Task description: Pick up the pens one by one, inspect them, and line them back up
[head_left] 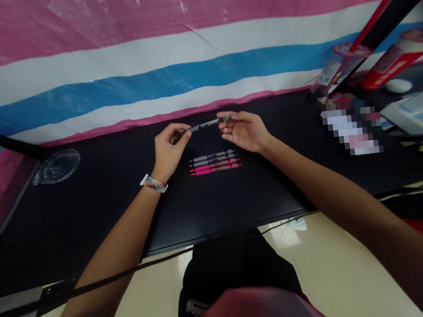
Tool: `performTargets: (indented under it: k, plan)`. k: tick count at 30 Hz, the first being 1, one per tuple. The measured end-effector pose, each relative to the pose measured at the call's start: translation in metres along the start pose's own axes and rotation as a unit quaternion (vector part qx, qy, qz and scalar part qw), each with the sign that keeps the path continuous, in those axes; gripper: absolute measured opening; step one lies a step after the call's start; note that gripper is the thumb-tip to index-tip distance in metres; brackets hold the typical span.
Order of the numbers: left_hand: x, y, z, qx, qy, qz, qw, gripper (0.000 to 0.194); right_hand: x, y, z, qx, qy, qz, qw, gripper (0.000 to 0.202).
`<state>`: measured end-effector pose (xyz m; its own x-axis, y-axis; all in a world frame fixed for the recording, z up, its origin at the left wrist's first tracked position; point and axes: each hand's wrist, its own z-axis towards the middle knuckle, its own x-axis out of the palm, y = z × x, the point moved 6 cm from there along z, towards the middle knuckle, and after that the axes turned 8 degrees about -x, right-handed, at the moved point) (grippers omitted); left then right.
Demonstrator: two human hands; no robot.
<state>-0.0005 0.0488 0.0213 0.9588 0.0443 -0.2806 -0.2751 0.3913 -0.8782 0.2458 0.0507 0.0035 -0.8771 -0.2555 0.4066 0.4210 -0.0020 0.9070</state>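
Observation:
Above the table, a dark grey pen (pixel 205 125) spans the gap between my two hands, lying almost level. My left hand (pixel 170 147) pinches its left end between thumb and fingers; a multicoloured woven band circles that wrist. At the other end, my right hand (pixel 244 129) grips the pen between thumb and forefinger, its remaining fingers loosely curled, palm partly turned up. Just below the hands, a grey pen (pixel 211 158) and a pink-red pen (pixel 216 168) belong to a neat row of several pens lying side by side on the black table (pixel 216 203).
A clear plastic lid (pixel 58 167) lies at the left. At the right stand a cup with a red straw (pixel 334 67) and a red-and-white cup (pixel 391 66), near a white mouse (pixel 398 86) and blurred papers. A striped sheet (pixel 172 77) hangs behind; a cable crosses the front edge.

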Motion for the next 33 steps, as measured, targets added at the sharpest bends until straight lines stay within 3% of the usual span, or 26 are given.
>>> performTargets:
  k: [11,16,22,33]
  plan:
    - [-0.0009,-0.0041,0.0003,0.009,0.0,0.003,1.0,0.019,-0.0052,-0.0009,0.0004,-0.007,-0.036,-0.003,0.999,0.037]
    - [0.0004,-0.0027,0.0001,0.0,0.002,0.006,1.0,0.021,-0.0005,-0.0002,0.0007,-0.026,-0.039,-0.011,0.999,0.032]
    - [0.0021,-0.002,-0.0006,-0.004,0.007,0.006,1.0,0.017,-0.0007,0.0042,-0.0003,-0.054,-0.042,-0.033,0.997,0.039]
    - [-0.0007,-0.006,0.0,0.003,0.0,0.005,1.0,0.022,0.0035,0.005,-0.002,-0.048,-0.036,-0.043,0.997,0.038]
